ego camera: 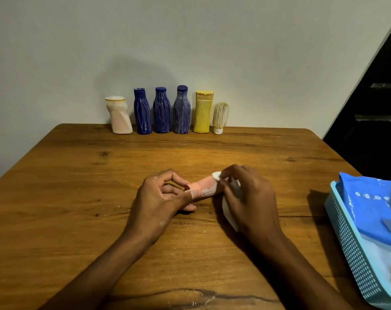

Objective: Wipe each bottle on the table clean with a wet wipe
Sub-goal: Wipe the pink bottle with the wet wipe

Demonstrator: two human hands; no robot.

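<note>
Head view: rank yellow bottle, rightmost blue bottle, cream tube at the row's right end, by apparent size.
1-2. Rightmost blue bottle and yellow bottle: look about alike in height and width, so not ranked against each other.
3. Cream tube: clearly smallest.
All three stand in one row at the wall, so nearness hardly skews this.

Plain pale wall behind, unmarked, with a soft shadow on it near its base. Wooden table butts against it: warm brown, visible grain, knots, dark crack lines. Dark stair-like structure at right, unlit. Light warm, brightest mid-table.
</note>
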